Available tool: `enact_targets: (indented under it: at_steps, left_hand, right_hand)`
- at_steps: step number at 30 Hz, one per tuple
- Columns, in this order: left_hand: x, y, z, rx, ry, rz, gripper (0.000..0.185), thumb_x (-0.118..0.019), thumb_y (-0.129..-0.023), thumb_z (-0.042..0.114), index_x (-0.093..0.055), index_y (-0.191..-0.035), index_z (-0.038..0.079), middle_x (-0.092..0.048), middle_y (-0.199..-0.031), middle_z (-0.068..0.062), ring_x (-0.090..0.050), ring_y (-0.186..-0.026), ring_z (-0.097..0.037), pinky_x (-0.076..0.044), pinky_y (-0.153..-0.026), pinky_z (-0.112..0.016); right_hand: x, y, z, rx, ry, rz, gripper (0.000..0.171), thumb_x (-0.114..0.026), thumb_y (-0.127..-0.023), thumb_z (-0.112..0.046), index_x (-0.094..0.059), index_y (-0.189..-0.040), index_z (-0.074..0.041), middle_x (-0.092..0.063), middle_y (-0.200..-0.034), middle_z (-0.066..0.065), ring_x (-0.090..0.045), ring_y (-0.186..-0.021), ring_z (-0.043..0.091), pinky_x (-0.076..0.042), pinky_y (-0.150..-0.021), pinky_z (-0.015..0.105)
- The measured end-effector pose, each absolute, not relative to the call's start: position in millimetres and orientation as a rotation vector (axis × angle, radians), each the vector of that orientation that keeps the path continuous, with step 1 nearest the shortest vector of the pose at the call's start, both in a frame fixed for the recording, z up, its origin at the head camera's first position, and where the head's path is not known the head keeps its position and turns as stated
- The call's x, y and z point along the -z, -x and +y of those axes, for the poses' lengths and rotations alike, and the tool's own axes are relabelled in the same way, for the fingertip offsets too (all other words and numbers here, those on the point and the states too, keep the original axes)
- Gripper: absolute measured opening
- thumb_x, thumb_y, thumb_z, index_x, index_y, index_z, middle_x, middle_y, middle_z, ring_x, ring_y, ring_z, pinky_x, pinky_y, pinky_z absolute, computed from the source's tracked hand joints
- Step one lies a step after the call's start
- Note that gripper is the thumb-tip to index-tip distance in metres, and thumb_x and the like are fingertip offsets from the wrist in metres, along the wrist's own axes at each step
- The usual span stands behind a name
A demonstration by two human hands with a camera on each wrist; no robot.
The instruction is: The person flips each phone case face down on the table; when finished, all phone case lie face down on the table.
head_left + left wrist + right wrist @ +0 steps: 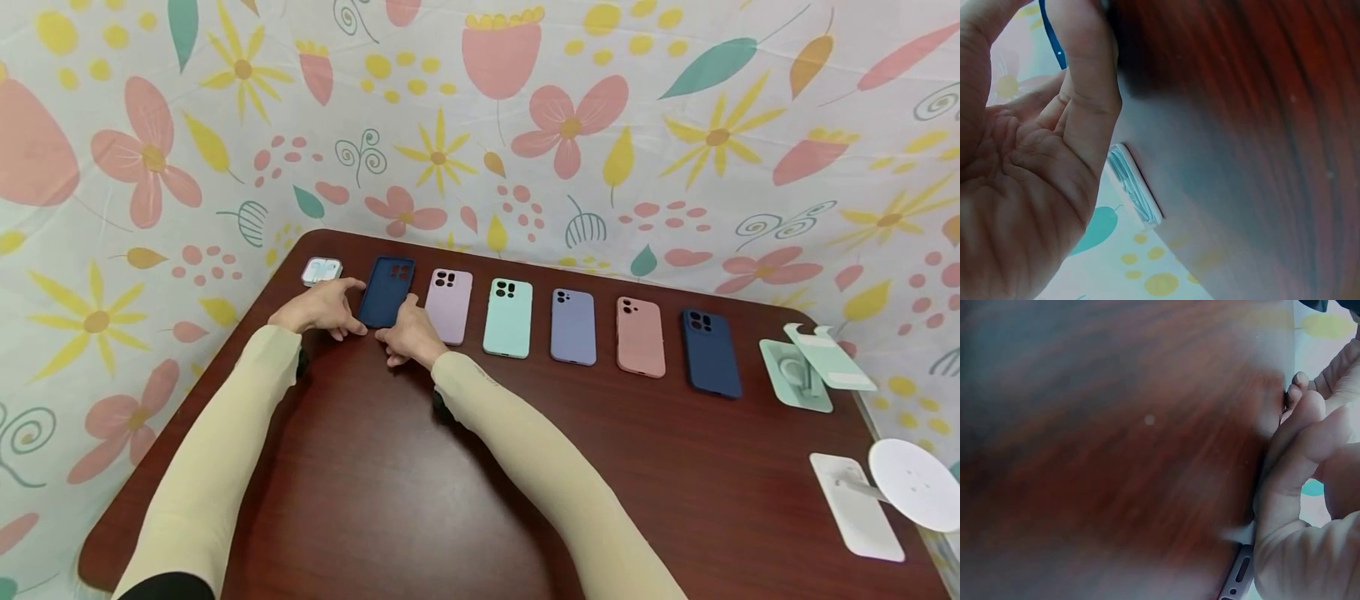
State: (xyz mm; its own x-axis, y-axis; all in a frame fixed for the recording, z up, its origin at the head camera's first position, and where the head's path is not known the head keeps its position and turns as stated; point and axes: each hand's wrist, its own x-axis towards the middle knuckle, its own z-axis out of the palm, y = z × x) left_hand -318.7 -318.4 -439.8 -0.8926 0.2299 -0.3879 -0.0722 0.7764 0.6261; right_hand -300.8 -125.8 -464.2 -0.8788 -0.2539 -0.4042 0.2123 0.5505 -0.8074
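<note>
A dark blue phone case (pixel 386 290) lies at the left end of a row of cases on the dark wooden table (pixel 420 483). My left hand (pixel 322 305) holds its left edge, thumb up near the top and fingers curled at the lower corner; the left wrist view shows a thin blue edge (pixel 1051 34) by my fingers. My right hand (pixel 408 333) holds the right edge, thumb against the side and fingers curled at the bottom. In the right wrist view those fingers (pixel 1300 444) rest on the tabletop.
A small white earbuds box (pixel 322 269) sits left of my left hand. Right of the held case lie lilac (pixel 450 304), mint (pixel 507 317), periwinkle (pixel 573 327), pink (pixel 641 337) and navy (pixel 710 352) cases. Mint stands (pixel 806 371) and a white stand (pixel 885 492) sit at the right edge.
</note>
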Motion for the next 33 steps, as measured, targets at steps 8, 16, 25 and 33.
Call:
enact_targets:
  at_steps: [8,16,25,33]
  left_hand:
    - [439.7,318.0,-316.3,-0.894,-0.136,2.53,0.094,-0.088,-0.091,0.012,-0.035,-0.166,-0.004,-0.075,-0.081,-0.012,-0.07,-0.058,-0.013,-0.065,-0.062,-0.029]
    - [439.2,315.3,-316.6,-0.884,-0.156,2.548,0.083,-0.088,-0.092,0.015,-0.044,-0.159,-0.007,-0.075,-0.086,-0.014,-0.072,-0.06,-0.014,-0.065,-0.065,-0.029]
    - [442.6,312.9,-318.5,-0.913,-0.133,2.583,0.076,-0.089,-0.092,0.028,-0.054,-0.15,-0.005,-0.074,-0.091,-0.015,-0.073,-0.063,-0.017,-0.066,-0.067,-0.031]
    - [435.9,307.0,-306.1,-0.869,-0.03,2.686,0.09,-0.078,-0.094,0.064,-0.059,-0.147,-0.007,-0.073,-0.096,-0.019,-0.072,-0.065,-0.019,-0.065,-0.066,-0.032]
  right_hand:
    - [464.3,301.9,-124.2,1.274,0.057,2.32,0.099,-0.073,-0.106,-0.016,-0.003,-0.175,-0.005,-0.063,-0.059,0.009,-0.062,-0.039,0.017,-0.062,-0.048,0.032]
    - [461.8,295.8,-123.0,1.3,0.047,2.324,0.096,-0.072,-0.106,-0.016,-0.006,-0.176,-0.01,-0.065,-0.065,0.011,-0.063,-0.041,0.017,-0.063,-0.05,0.033]
    - [462.5,293.6,-123.8,1.325,0.039,2.311,0.094,-0.071,-0.106,-0.015,-0.007,-0.175,-0.018,-0.068,-0.07,0.013,-0.064,-0.043,0.016,-0.064,-0.051,0.034]
    - [462.4,291.4,-122.5,1.333,0.069,2.32,0.092,-0.069,-0.108,-0.015,-0.008,-0.176,-0.021,-0.069,-0.072,0.015,-0.065,-0.044,0.02,-0.065,-0.052,0.036]
